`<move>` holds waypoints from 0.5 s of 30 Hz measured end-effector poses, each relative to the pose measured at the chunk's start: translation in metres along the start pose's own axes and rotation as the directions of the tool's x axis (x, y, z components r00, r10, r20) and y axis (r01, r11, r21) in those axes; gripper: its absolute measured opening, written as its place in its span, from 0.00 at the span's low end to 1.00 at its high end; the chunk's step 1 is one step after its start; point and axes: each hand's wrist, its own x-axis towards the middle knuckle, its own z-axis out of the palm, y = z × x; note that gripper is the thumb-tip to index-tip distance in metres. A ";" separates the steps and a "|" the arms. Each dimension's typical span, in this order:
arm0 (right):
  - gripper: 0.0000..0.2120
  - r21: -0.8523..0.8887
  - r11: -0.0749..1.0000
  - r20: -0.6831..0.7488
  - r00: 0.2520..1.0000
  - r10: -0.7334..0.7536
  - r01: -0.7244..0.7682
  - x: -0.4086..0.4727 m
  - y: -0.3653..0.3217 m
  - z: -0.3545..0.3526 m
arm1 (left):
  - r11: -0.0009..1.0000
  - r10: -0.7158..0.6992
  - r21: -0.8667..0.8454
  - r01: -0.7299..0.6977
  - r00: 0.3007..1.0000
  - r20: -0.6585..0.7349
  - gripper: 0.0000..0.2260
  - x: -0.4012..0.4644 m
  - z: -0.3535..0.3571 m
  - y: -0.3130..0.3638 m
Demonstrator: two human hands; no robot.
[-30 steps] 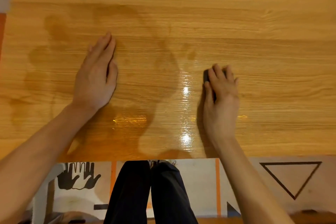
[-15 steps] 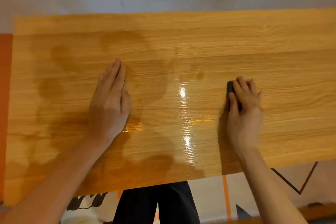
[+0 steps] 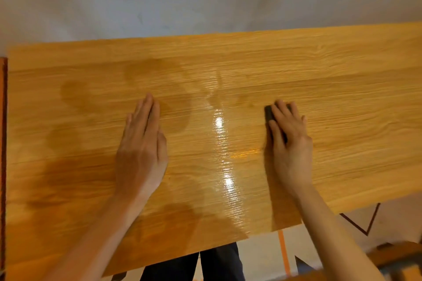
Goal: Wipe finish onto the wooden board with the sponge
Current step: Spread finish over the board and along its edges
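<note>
Pale grey wall fills the top of the view, and below it the wooden board runs nearly edge to edge, its grain lengthwise. Darker wet patches spread over its left and middle, and a glossy streak between the hands catches the light — the right-hand stretch looks drier.

The left hand lies flat on the board, fingers straight and together, bracing it. The right hand curls over the sponge, thumb along its side; only a dark corner shows at the fingertips, pressed to the wood.

The sponge is probably soft and light, squashing under the palm, so a low wrap with fingers on top suits it. The board reads as stiff and heavy — but its wet sheen is likely slick, so the bracing palm may slide.

Dark trouser legs show below the near edge.
</note>
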 end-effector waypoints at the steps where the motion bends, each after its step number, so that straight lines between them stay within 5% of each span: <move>1: 0.18 0.018 0.998 -0.028 0.998 0.054 -0.053 0.000 0.004 -0.005 | 1.000 0.001 0.003 -0.001 1.000 0.002 0.22 0.000 0.000 0.000; 9: 0.18 0.031 0.946 0.240 0.917 -0.320 0.322 -0.044 -0.007 0.002 | 0.996 -0.083 0.023 0.081 0.989 0.120 0.24 0.006 -0.003 0.002; 15: 0.16 0.020 0.982 0.108 0.976 -0.191 0.190 0.103 -0.009 0.019 | 0.997 -0.061 0.048 0.056 0.992 0.113 0.25 0.004 -0.005 0.005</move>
